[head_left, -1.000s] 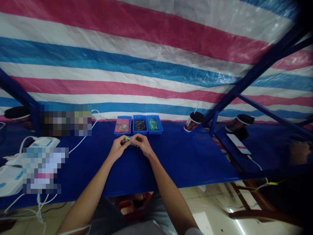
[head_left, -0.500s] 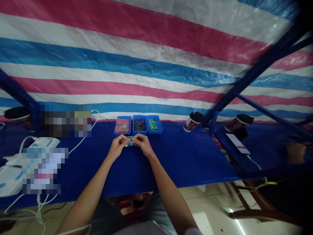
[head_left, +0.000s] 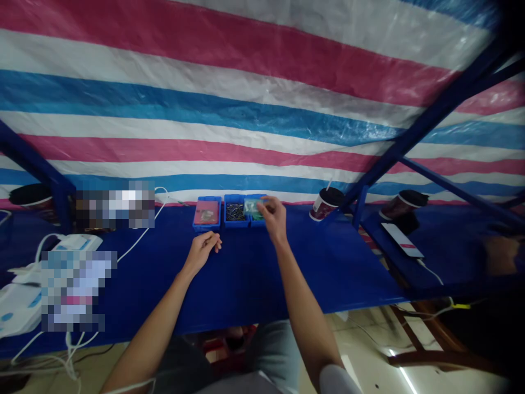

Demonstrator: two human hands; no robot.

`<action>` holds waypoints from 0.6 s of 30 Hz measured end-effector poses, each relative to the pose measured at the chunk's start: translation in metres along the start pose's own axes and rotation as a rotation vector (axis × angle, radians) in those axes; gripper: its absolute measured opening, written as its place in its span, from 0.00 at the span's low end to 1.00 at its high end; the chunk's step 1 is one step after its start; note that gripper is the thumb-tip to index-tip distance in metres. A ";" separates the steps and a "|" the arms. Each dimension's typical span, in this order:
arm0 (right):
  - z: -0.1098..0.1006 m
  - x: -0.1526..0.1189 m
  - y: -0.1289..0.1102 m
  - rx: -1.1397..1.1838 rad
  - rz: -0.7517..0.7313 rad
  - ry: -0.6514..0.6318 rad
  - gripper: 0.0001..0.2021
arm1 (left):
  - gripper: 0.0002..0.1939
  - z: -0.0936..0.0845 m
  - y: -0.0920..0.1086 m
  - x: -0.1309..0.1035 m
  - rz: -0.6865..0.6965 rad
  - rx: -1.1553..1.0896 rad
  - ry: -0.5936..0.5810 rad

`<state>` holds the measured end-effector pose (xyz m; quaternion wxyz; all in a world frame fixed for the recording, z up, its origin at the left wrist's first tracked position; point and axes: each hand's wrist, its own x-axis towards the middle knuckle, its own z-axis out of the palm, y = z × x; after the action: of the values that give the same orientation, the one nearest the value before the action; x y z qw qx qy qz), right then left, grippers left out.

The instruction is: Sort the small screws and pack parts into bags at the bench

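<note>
My right hand (head_left: 274, 214) pinches a small clear packet (head_left: 251, 207) with something greenish in it, over the right-hand blue bin (head_left: 257, 223), which holds green packets. My left hand (head_left: 204, 248) rests just in front of the bins with its fingers curled together; whether anything small is between them is too unclear to tell. At the left stands a blue bin (head_left: 206, 227) with a pink card (head_left: 204, 210) and a clear packet in it. Dark, thin metal pieces (head_left: 235, 211) fill the middle bin (head_left: 237, 223).
A lidded cup (head_left: 326, 203) with a straw stands right of the bins. White power strips (head_left: 24, 301) and cables lie at the left. Farther right are a phone (head_left: 402, 239), another cup (head_left: 404, 204) and another person's blurred hand (head_left: 501, 254).
The two hands have parted. My right hand has carried the packet forward and right, over the right-hand bin. My left hand has stayed near its place with its fingers curled, off the packet.
</note>
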<state>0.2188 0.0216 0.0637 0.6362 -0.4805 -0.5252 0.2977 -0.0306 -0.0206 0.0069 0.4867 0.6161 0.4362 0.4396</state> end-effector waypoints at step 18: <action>0.024 0.042 0.012 -0.942 -0.267 -0.099 0.10 | 0.18 0.000 0.000 0.001 0.041 0.016 0.079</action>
<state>0.2087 0.0697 0.0683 0.3566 -0.6297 -0.6893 -0.0341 -0.0305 -0.0197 0.0067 0.4549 0.6110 0.4460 0.4699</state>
